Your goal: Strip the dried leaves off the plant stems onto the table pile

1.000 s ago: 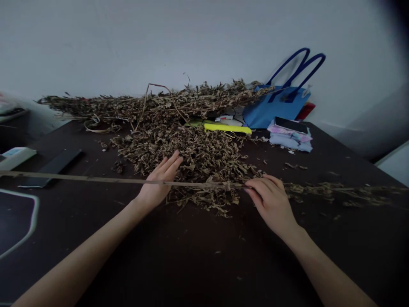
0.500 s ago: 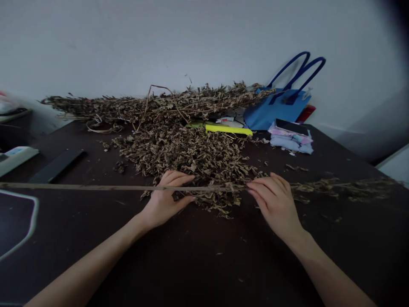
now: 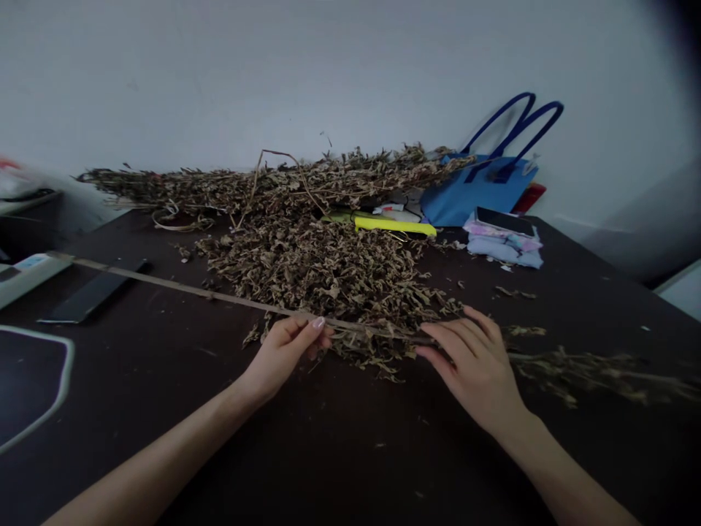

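A long dried stem (image 3: 208, 294) slants across the view, bare on the left and leafy (image 3: 596, 369) on the right. My left hand (image 3: 285, 351) pinches it near the middle, thumb on top. Farther right, my right hand (image 3: 474, 358) has its fingertips and thumb closed around the same stem. Behind and under the stem lies a loose heap of dry, curled leaves (image 3: 328, 267), some of them between my hands.
A bundle of dried stalks (image 3: 219, 186) lies along the wall. Behind the heap is a yellow object (image 3: 394, 225). A blue bag (image 3: 471, 193) and a phone (image 3: 504, 220) on folded cloth (image 3: 507, 247) stand back right. Left are a dark slab (image 3: 96, 292) and a power strip (image 3: 33, 277).
The stem has tilted, its left end away from me and its leafy end nearer. My left hand has gone from spread fingers to a pinch on it.
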The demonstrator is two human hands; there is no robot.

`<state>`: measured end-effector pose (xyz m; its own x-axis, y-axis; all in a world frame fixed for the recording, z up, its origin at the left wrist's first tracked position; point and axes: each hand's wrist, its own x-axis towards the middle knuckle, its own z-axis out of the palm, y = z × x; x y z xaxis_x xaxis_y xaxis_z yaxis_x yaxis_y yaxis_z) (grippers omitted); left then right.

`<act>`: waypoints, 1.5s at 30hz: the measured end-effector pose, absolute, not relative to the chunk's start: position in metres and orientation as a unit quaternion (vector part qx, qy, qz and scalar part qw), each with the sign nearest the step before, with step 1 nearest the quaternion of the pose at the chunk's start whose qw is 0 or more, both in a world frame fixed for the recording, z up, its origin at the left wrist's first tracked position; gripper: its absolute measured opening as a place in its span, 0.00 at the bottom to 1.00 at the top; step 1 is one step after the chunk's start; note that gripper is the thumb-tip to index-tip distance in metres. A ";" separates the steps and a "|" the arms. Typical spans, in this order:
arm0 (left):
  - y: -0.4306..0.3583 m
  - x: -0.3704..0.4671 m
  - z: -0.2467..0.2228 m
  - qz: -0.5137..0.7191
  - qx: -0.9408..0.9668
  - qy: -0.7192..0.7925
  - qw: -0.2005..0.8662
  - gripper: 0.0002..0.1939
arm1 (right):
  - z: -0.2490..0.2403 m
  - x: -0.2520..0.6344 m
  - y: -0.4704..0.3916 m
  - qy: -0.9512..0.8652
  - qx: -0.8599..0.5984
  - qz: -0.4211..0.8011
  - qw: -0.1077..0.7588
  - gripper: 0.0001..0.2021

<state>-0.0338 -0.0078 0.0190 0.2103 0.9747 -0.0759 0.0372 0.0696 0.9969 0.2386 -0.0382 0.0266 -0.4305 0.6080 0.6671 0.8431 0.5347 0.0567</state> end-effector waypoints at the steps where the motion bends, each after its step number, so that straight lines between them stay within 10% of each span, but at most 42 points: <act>1: -0.008 -0.034 0.018 0.422 0.535 0.469 0.562 0.16 | 0.026 0.238 -0.038 -0.824 -0.443 -0.189 0.298 0.06; 23: 0.003 -0.051 0.030 0.333 0.757 0.433 0.359 0.16 | 0.026 0.242 -0.037 -0.840 -0.439 -0.141 0.285 0.04; 45: -0.003 -0.042 0.023 0.389 0.535 0.472 0.582 0.19 | 0.016 0.236 -0.036 -0.838 -0.425 -0.141 0.312 0.05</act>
<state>-0.0417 -0.0034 0.0229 0.2515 0.9585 -0.1343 0.0529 0.1249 0.9908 0.2364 -0.0356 0.0156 -0.4438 0.6235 0.6437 0.8001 0.5991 -0.0287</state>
